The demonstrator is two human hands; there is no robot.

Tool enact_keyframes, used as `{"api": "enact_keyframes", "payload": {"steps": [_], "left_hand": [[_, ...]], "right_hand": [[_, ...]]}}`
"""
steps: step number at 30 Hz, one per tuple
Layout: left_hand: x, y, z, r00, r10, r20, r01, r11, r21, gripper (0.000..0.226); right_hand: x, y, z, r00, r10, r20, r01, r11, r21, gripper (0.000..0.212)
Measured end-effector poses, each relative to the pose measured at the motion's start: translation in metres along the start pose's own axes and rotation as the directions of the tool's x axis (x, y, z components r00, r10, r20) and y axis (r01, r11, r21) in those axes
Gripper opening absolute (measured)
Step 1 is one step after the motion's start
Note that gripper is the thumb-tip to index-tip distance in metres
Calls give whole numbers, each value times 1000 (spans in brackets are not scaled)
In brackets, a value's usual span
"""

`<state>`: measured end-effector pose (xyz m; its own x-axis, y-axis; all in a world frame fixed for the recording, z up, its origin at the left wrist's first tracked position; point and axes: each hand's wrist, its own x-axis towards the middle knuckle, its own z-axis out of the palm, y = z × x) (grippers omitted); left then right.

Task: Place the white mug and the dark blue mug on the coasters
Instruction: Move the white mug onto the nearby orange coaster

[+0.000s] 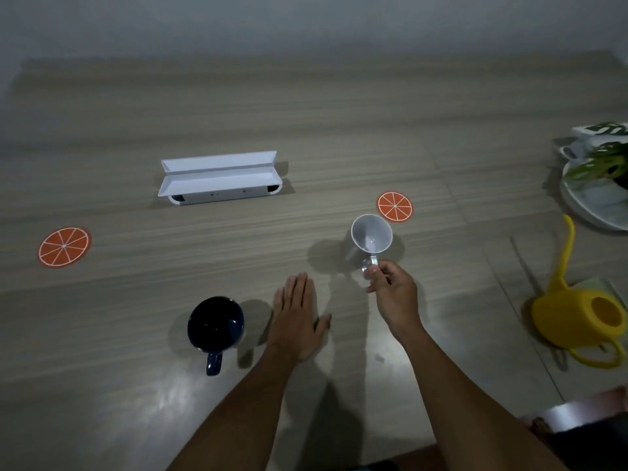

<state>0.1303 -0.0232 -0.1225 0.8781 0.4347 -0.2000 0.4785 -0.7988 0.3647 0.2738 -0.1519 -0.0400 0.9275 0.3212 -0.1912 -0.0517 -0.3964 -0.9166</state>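
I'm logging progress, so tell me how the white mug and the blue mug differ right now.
The white mug is held by its handle in the right hand; the blue mug stands untouched beside the flat, open left hand. The white mug is just short of the right coaster; the blue mug is far from the left coaster. Both are upright, look empty, and are off the coasters.

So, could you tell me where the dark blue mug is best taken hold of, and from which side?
Probably by its handle. The dark blue mug stands upright with the handle pointing toward the person, so a hand can come from the near side. The left hand lies flat and open on the table just right of it, and looks best placed.
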Motion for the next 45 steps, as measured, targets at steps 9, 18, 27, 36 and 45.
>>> {"api": "enact_keyframes", "payload": {"steps": [9,18,27,36,45], "left_hand": [[46,3,7,996,-39,-75,44,997,60,87],[50,3,11,995,-63,-80,67,996,60,86],[49,3,10,994,-70,-87,75,996,49,87],[49,7,5,991,-83,-103,86,996,30,86],[47,7,4,992,-82,-95,86,996,39,86]], "right_hand": [[94,-5,-6,987,44,-158,-35,998,58,16],[142,4,-10,973,28,-230,-31,999,-9,16],[155,6,-13,952,41,-303,-30,999,41,14],[158,14,-14,956,76,-285,-67,997,41,19],[164,6,-17,961,107,-257,-85,992,97,21]]}}
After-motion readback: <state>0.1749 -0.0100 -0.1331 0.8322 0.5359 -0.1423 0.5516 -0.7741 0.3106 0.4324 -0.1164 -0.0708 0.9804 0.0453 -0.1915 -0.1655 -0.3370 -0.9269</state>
